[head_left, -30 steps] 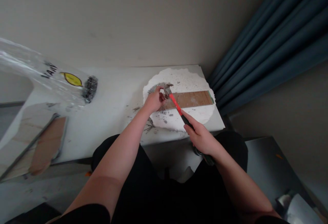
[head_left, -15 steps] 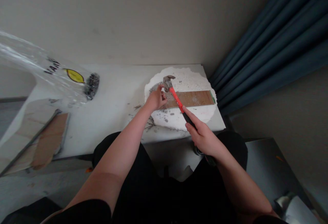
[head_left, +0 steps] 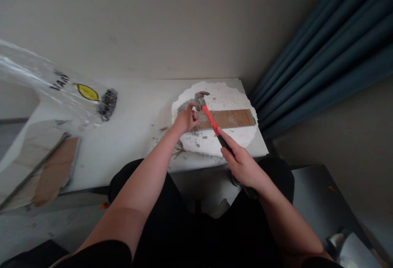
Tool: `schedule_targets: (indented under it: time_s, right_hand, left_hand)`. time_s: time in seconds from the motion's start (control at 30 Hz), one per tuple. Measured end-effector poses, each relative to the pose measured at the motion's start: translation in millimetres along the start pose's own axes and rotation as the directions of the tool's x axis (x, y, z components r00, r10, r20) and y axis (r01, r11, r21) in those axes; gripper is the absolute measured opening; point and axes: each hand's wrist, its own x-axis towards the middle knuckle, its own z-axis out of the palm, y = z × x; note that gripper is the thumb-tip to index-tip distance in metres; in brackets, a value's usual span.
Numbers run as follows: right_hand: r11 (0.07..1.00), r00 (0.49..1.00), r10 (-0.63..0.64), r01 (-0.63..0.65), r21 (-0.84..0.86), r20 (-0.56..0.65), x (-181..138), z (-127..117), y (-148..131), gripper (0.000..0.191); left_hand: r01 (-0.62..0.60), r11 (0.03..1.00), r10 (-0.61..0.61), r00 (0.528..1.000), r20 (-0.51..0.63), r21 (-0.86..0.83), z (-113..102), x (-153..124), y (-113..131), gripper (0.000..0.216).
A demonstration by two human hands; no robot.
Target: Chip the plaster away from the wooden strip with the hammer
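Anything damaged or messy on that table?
Yes. Grey rubble and chips litter the white round pad around the near end of the wooden plank, where the left hand rests and the right hand holds a hammer. The pad's edge looks ragged.

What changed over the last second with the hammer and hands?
The hammer head rose off the plank and now hangs just above the left hand. The right hand kept its grip on the handle; the left hand stayed pinched at the plank's end. Plank unmoved.

We see hammer (head_left: 211, 121) red-and-black handled, plank (head_left: 229, 118) brown woodgrain, foam pad (head_left: 229, 139) white, curtain (head_left: 322, 51) dark blue.
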Motion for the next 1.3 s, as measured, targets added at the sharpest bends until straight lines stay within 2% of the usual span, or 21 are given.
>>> schedule_targets:
  time_s: [0.17,0.27,0.37,0.47,0.6,0.77,0.93,1.1,1.3]
  right_hand:
    - [0.999,1.0,-0.003,0.003,0.043,0.008,-5.4,-2.0,-2.3,0.061]
    - [0.999,1.0,-0.015,0.014,0.042,0.012,-4.6,0.3,5.3,0.061]
    - [1.0,1.0,-0.022,0.022,0.016,0.019,-0.4,3.8,13.4,0.062]
    - [1.0,1.0,-0.006,0.006,0.024,0.003,2.7,3.9,14.0,0.061]
    - [0.999,0.999,-0.007,0.009,0.042,-0.047,1.4,-1.5,5.5,0.064]
    - [0.998,1.0,0.014,-0.013,0.054,-0.026,1.0,0.4,5.4,0.062]
    - [0.997,0.998,0.043,-0.04,0.073,-0.035,-0.5,-0.4,3.4,0.061]
    - [0.997,0.999,0.02,-0.017,0.079,-0.04,-3.0,-4.7,-1.4,0.063]
    - [0.999,0.999,-0.047,0.047,0.027,-0.001,4.1,4.8,13.0,0.061]
  left_hand:
    - [0.01,0.998,-0.012,1.0,0.02,0.056,-4.8,-0.1,3.5,0.066]
    - [0.042,0.999,-0.043,0.999,0.022,0.012,-14.0,-2.1,5.4,0.067]
    - [0.083,0.996,-0.085,0.994,-0.062,-0.036,-24.5,-4.7,5.3,0.059]
    - [0.105,0.994,-0.104,0.988,-0.114,0.004,-30.2,-6.2,5.5,0.041]
    - [0.077,0.996,-0.075,0.996,-0.043,0.052,-26.7,-5.8,6.5,0.025]
    - [-0.002,0.992,-0.004,0.999,0.047,0.122,-18.5,-4.4,7.1,0.015]
    - [-0.075,0.974,0.07,0.997,0.033,0.213,-13.6,-6.1,6.4,0.012]
    - [-0.052,0.965,0.045,0.998,0.034,0.257,-10.6,-7.1,5.0,0.01]
    - [-0.009,0.954,0.004,1.0,0.019,0.301,-11.1,-7.1,10.9,0.006]
